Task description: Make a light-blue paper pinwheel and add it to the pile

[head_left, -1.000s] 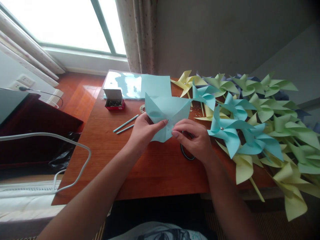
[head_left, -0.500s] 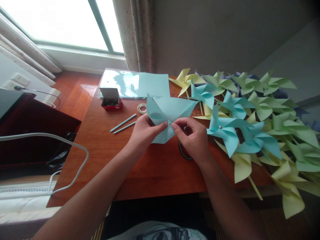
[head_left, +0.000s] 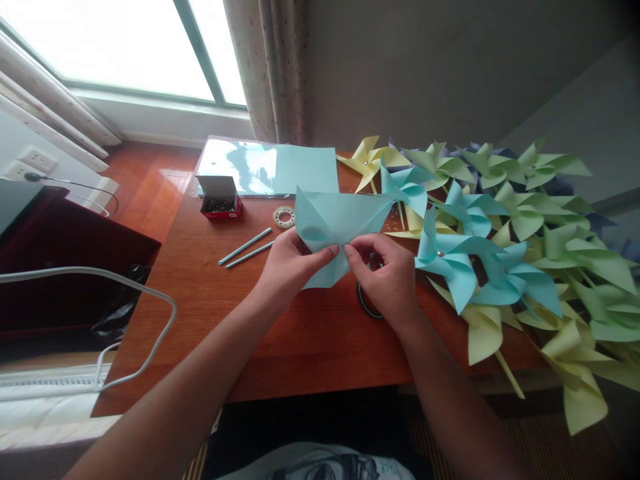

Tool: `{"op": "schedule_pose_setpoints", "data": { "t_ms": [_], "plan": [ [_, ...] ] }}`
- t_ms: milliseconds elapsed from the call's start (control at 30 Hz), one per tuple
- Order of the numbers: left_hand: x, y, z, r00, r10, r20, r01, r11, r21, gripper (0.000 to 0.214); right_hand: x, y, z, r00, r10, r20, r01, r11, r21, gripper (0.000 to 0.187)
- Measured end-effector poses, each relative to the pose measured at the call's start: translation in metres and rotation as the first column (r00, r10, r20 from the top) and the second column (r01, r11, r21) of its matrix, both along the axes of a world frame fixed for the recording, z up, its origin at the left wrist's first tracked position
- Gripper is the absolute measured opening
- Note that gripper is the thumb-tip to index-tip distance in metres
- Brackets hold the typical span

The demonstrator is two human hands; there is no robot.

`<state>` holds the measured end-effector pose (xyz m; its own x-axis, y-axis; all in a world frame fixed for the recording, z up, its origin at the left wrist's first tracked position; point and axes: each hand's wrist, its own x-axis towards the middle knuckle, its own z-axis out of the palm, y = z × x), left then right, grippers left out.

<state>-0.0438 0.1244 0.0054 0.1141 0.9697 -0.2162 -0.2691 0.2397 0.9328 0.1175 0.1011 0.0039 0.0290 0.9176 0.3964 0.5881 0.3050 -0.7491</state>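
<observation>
A light blue sheet of paper [head_left: 337, 217], creased along its diagonals, is held up above the table between both hands. My left hand [head_left: 300, 263] is closed on its left side, with the thumb pressed near the middle of the sheet. From the right, my right hand [head_left: 383, 270] pinches at the same middle spot, thumb and forefinger together. Whatever small thing may sit between the fingertips is too small to make out. Two light blue paper sticks [head_left: 245, 247] lie on the table left of my left hand. Scissors [head_left: 367, 303] are partly hidden under my right hand.
An open red box [head_left: 220, 207] of small dark pieces and a tape roll [head_left: 284, 217] stand behind my left hand. Blue sheets [head_left: 307, 170] lie at the back. Several finished pinwheels [head_left: 450, 257] in blue, green and yellow cover the right side. A white cable [head_left: 165, 300] curves past the left edge.
The fingertips have come slightly closer at the middle of the blue sheet, and its lower folds look flatter. Both hands keep nearly the same place.
</observation>
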Motion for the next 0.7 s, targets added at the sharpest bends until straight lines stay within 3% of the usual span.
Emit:
{"op": "schedule_pose_setpoints", "data": {
  "t_ms": [533, 700],
  "plan": [
    [-0.0015, 0.0003, 0.0006, 0.999, 0.007, -0.044, -0.006, 1.000, 0.017, 0.028, 0.0002, -0.0010, 0.0028, 0.999, 0.012, -0.047, -0.012, 1.000, 0.011, 0.009],
    [-0.0022, 0.0008, 0.0008, 0.997, 0.031, -0.065, -0.030, 1.000, 0.009, 0.028, 0.0050, 0.0007, 0.0005, 0.964, -0.161, -0.211, 0.172, 0.984, 0.034, 0.009]
  ]
}}
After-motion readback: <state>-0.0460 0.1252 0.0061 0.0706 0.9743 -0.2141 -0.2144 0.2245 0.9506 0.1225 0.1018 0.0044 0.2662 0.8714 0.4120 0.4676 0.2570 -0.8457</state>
